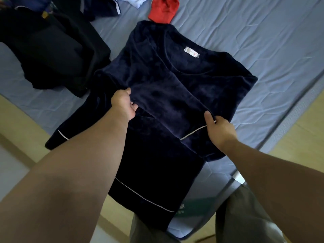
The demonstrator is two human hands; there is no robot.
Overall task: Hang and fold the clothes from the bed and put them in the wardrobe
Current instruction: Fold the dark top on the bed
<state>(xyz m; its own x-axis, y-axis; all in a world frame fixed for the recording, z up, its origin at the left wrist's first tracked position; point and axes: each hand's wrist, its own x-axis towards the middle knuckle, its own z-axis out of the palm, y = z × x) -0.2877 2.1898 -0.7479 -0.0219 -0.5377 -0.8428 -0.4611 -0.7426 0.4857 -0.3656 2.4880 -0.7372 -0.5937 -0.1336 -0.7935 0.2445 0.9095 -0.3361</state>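
So the navy fleece top lies flat on the bed, neck label up, hem hanging off the edge toward 6 o'clock. Both hands are on the sleeve laid across the chest. The left hand pinches it at 9 o'clock, thumb on top, fingers tucked under. The right hand pinches the white-piped cuff at 3 the same way. Gripping both ends keeps it taut for a square fold, I'd guess. The black pile is at 10, the red garment at 12.
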